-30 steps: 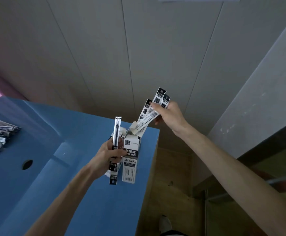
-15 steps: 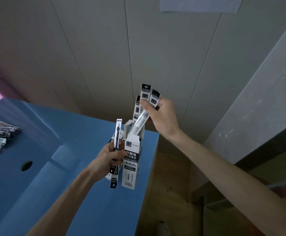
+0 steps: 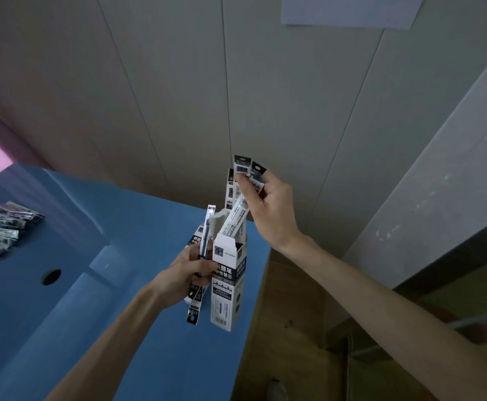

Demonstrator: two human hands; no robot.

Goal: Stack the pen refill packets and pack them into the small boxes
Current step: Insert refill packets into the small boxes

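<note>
Packets partly inside open box, both hands gripping.

Two bare forearms, sleeveless, no rings or watch.

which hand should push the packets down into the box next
Right. The right hand already pinches the tops of the refill packets, whose lower ends sit in the open box. The left hand is occupied gripping that box plus a spare packet.
</note>
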